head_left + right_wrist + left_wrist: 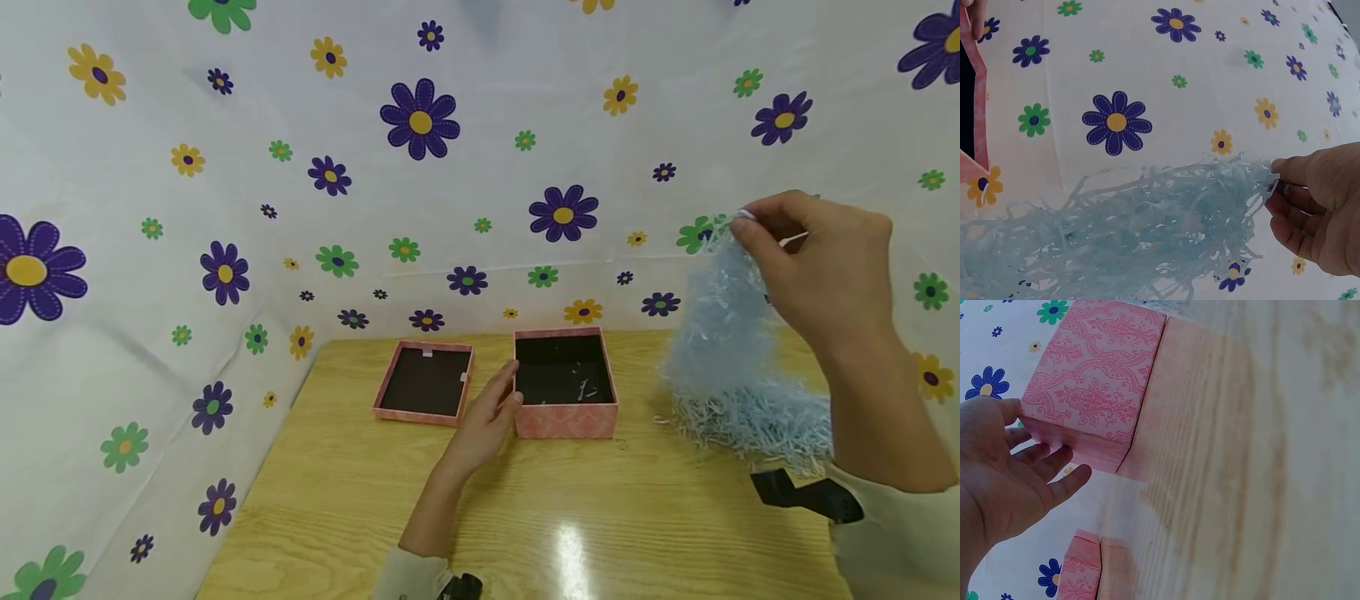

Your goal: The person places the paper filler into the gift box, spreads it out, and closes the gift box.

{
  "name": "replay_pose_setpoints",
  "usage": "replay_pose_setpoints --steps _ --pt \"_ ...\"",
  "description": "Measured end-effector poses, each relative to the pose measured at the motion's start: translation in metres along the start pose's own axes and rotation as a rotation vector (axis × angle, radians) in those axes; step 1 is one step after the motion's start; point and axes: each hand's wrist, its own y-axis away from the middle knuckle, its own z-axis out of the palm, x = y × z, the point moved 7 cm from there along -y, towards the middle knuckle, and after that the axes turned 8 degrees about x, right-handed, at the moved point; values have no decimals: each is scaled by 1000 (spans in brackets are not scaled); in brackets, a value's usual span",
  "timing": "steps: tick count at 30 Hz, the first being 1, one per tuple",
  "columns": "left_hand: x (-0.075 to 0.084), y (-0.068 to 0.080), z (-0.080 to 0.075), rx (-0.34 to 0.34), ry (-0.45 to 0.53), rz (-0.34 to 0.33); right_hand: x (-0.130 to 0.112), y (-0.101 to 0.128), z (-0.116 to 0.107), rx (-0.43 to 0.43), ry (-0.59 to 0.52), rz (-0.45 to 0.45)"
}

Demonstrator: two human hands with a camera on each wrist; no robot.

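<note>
Head view: a person sits or stands at a wooden table (360, 500) before a flowered cloth (487, 167). The right hand (836, 267) is raised, thumb and fingertips pinching the top of a hanging bunch of pale blue shredded paper (723, 325); its lower end meets a heap (757, 425) of the same shreds on the table. The left hand (480, 425) is at the left side of an uncovered pink box (566, 421), with a few loose strands (587, 387) on its black floor. A shallow pink tray (423, 383) sits left of that hand. Left wrist view: the left hand's fingers are spread at the patterned box's end, grasping nothing, at least 1 touching it. Right wrist view: the right hand grips 1 end of the bunch, and the rest stretches away leftward. The step in hand looks like holding the bunch up while the left hand steadies the box; whether shreds are going in or coming out, I cannot tell. The next move seems to call for a firm pinch, since strands could drop.
</note>
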Motion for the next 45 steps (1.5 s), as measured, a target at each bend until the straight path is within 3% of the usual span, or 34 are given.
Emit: replay_pose_setpoints --steps 15,27,33,45 --pt "-20 -5 1 33 -24 26 -76 -24 19 -27 -175 -159" --pt "-20 -5 0 19 -35 37 -111 -29 52 -80 -311 -166" --pt "-19 -5 0 14 -37 32 -98 -12 83 -164 -305 -172" --pt "-18 -4 2 11 -54 47 -24 48 158 -339 -308 -91"
